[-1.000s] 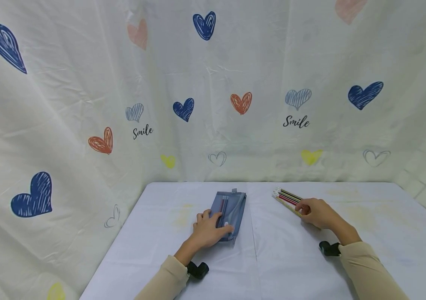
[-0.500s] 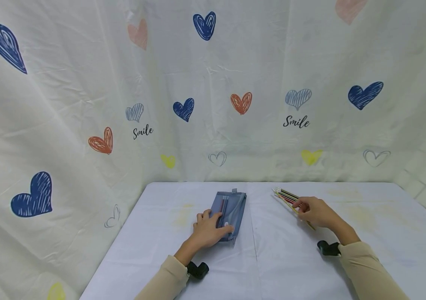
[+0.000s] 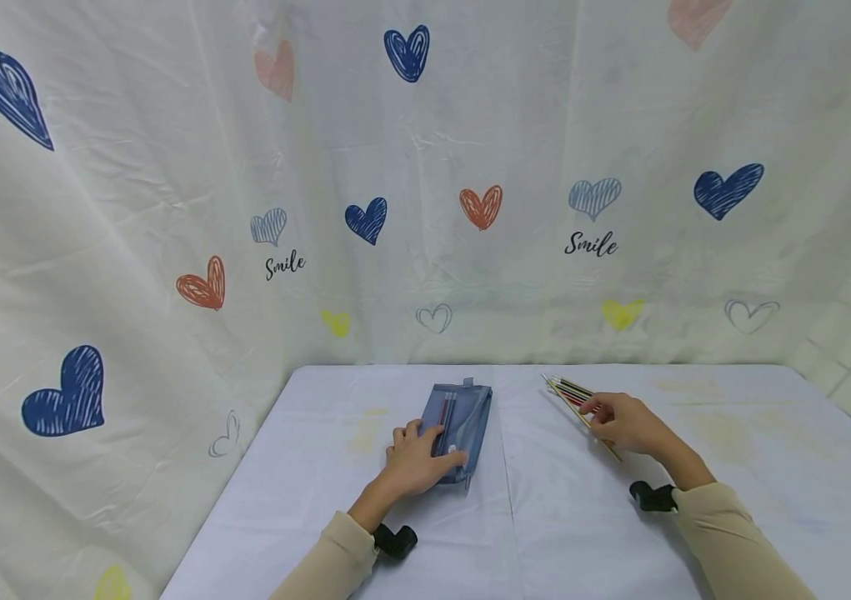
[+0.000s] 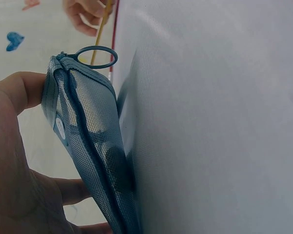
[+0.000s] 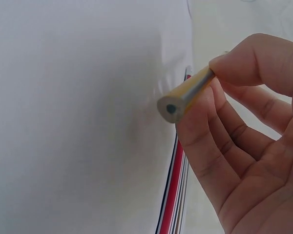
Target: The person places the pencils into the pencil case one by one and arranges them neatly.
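A blue mesh pencil case (image 3: 474,421) with a zipper and ring pull lies on the table. My left hand (image 3: 413,460) rests on its near part, thumb and fingers spread over the top face. In the left wrist view, the zipped side of the pencil case (image 4: 95,131) faces the camera. My right hand (image 3: 623,425) pinches a yellow pencil (image 3: 563,399) between thumb and fingers, angled over a bundle of other pencils (image 3: 577,388). The right wrist view shows the pencil's flat end (image 5: 170,109) and dark core, with red and dark striped pencils (image 5: 172,190) beyond it.
A white cloth covers the table (image 3: 545,533). Behind its far edge hangs a white curtain (image 3: 515,275) printed with hearts. Black wrist devices (image 3: 397,542) sit on both wrists, below the beige sleeves.
My right hand has drawn the yellow pencil apart from the bundle, its near end now sticking out below the hand. The left hand and pencil case have stayed still.
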A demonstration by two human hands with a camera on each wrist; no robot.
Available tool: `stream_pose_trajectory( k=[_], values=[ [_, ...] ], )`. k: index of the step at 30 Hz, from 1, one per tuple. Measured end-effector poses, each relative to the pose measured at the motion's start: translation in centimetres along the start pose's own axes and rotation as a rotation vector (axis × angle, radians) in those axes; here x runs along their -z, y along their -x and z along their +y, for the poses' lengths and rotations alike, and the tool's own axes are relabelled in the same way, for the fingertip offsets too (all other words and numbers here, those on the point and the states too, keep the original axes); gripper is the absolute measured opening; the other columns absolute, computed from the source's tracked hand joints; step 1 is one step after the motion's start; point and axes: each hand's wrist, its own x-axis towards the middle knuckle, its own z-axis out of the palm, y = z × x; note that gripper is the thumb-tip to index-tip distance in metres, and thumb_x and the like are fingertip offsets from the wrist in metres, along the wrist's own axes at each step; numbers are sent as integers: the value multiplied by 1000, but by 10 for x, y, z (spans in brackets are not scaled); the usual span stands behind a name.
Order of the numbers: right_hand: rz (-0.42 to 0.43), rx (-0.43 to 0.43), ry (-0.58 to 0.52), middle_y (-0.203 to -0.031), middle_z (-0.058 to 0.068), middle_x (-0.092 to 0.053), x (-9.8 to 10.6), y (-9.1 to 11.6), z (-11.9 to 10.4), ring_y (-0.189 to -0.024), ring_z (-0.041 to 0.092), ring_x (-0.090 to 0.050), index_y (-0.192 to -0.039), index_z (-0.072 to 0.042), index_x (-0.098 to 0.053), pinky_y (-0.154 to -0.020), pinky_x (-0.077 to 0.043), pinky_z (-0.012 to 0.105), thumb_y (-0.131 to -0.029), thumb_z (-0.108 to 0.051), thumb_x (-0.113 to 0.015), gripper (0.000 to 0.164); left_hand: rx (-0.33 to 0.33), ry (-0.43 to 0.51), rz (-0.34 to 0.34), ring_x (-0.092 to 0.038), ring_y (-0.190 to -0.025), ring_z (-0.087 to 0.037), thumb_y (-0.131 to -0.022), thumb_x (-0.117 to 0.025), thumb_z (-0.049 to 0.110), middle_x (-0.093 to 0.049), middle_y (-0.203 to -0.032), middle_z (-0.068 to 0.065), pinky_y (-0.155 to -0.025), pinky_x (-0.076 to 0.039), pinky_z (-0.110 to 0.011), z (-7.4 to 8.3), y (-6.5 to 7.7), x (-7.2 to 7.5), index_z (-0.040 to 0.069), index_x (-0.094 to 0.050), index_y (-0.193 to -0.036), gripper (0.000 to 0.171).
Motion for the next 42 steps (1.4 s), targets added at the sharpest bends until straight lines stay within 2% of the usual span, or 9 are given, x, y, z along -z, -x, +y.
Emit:
stream_pose_trajectory(
  k=[11, 17, 30, 42],
  values=[
    [-37, 18, -99, -89, 9, -66, 0, 4, -11, -70, 18, -61, -122, 1, -63, -62, -50, 32, -90, -3, -63, 32, 4, 0, 0, -36, -130, -39, -88, -63, 65, -35, -157, -24, -98, -33, -62, 0, 1, 0, 13, -54, -148, 79],
    [-38, 33, -116, -89, 9, -66, -1, 3, -12, -73, 19, -61, -121, 2, -63, -63, -52, 32, -90, -2, -64, 31, 9, -1, -3, -36, -131, -39, -89, -62, 64, -35, -158, -24, -98, -32, -61, 0, 1, -1, 14, -54, -148, 78],
    [-43, -1, -144, -89, 10, -68, -5, 1, -14, -70, 19, -62, -121, 0, -63, -62, -51, 32, -88, -2, -64, 33, 3, -21, -3, -34, -137, -40, -88, -62, 66, -35, -158, -23, -98, -32, -59, -2, 0, -2, 13, -55, -147, 79],
    [-110, 1, -227, -86, 10, -67, -15, 1, -28, -74, 20, -64, -122, 3, -62, -68, -57, 35, -89, -2, -66, 34, 4, -24, -3, -35, -136, -40, -88, -62, 65, -36, -158, -22, -99, -33, -63, -3, -1, -3, 14, -55, -147, 77]
  ],
)
